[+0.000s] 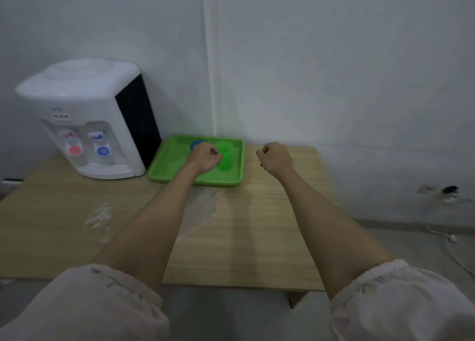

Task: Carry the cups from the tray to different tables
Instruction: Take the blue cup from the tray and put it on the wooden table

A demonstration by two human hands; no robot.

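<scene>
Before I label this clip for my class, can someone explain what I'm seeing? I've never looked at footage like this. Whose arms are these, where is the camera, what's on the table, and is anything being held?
There is no machine here: the camera sits on a person's head and looks forward and down, so the two bare arms reaching out belong to the wearer. The left hand hovers over a green tray, and the right hand hangs above the bare wooden table. Both hands are curled into loose fists, and neither seems to hold anything. On the tray stand a green cup, just right of the left hand, and a blue cup, mostly hidden behind that hand. Left of the tray sits a white water dispenser with a red tap and a blue tap. Both cups are yet to be carried off.
</scene>
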